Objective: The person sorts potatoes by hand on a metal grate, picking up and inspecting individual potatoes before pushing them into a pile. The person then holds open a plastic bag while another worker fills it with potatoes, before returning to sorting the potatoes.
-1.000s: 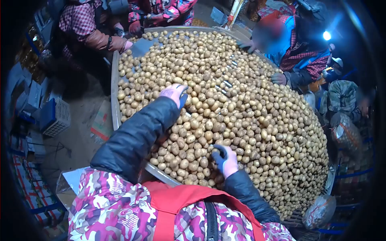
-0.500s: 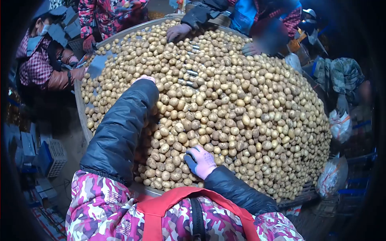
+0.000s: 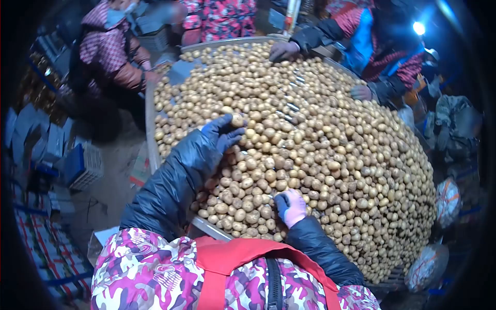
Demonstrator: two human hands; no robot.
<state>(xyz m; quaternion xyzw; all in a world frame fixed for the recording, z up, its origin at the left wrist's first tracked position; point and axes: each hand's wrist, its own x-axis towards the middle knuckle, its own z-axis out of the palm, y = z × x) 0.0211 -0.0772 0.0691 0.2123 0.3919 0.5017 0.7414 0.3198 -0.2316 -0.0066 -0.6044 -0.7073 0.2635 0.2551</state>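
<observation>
Reaching over one potato heap [image 3: 351,165]
Holding one potato [image 3: 237,120] in left hand [image 3: 220,132], over heap's left part; resting right hand [image 3: 292,207], curled, on near side, cannot tell whether gripping any.

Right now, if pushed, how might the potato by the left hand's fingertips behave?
The potato would likely roll, being rounded. It seems firm: its outline shows no sagging. Neighbouring potatoes are packed closely, so they'd probably stop it quickly.
</observation>
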